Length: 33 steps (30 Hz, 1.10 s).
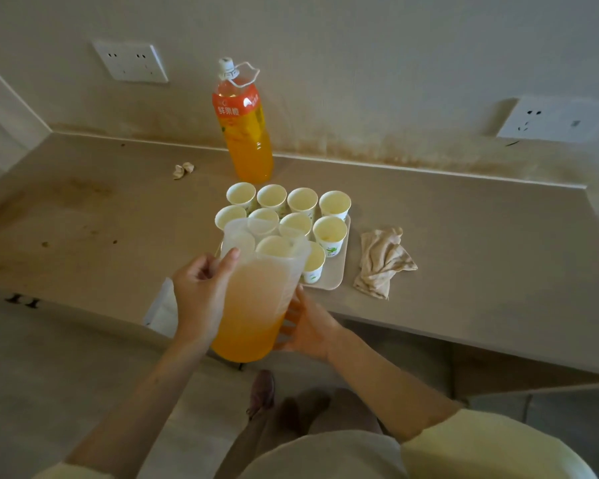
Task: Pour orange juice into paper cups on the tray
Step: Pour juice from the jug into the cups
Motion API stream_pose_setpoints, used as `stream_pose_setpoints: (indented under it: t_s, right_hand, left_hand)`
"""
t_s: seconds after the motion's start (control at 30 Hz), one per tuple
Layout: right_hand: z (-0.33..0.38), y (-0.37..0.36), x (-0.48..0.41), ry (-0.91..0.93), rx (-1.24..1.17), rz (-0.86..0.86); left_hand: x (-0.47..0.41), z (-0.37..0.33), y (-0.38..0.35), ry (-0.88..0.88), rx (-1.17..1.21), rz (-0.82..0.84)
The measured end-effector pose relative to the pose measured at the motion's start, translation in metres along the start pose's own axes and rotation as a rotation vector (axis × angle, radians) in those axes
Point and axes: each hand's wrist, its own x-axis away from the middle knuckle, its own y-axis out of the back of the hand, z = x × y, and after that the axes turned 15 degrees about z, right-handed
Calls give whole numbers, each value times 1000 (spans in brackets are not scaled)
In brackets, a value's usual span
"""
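Note:
A clear plastic pitcher (253, 299), about two-thirds full of orange juice, is held up in front of the counter's edge. My left hand (201, 292) grips its handle side with the thumb up on the wall. My right hand (308, 326) cups its lower right side. Behind it a beige tray (338, 274) carries several white paper cups (330, 233); the near-left ones show only through the pitcher. Whether the cups hold juice is unclear. A large orange juice bottle (244, 133) with a white cap stands upright behind the tray.
A crumpled beige cloth (382, 262) lies right of the tray. A small wad of paper (183, 170) sits left of the bottle. A white sheet (163, 311) hangs at the counter's front edge. Wall sockets (132, 62) are behind. My legs and shoe (261, 392) are below.

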Motion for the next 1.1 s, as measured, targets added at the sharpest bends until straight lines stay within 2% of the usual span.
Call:
stream_pose_setpoints:
  t_s: [0.4, 0.67, 1.1]
  right_hand:
    - [-9, 4, -11, -39, -22, 19]
    - [-15, 16, -18, -84, -118, 114]
    - [-24, 22, -41, -57, -147, 41]
  left_hand:
    - [-5, 14, -8, 74, -100, 64]
    - [-10, 15, -13, 133, -132, 101]
    - [-19, 14, -16, 132, -188, 135]
